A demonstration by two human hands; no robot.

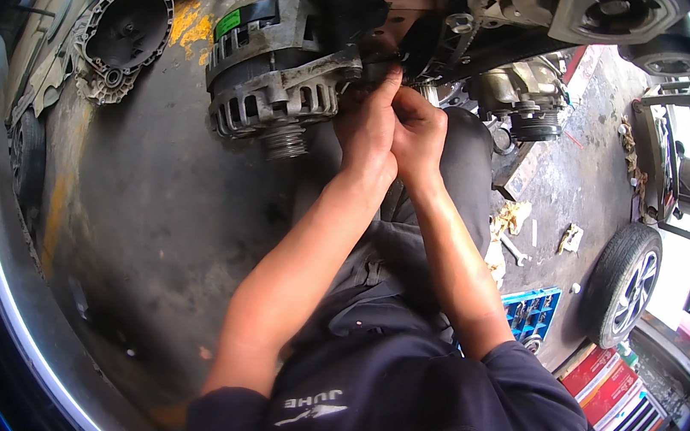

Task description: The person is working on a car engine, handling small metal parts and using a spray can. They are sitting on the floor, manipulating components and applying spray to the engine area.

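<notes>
Both hands meet at the alternator's (280,78) upper right mount on the engine (439,12). The left hand (366,128) and right hand (418,131) have fingers pinched on something small, hidden from view. A slip could drop it to the greasy floor (155,218).

A grey, ribbed alternator (280,78) with a green label and a grooved pulley at its lower end sits bolted against the dark engine block (439,12).
</notes>
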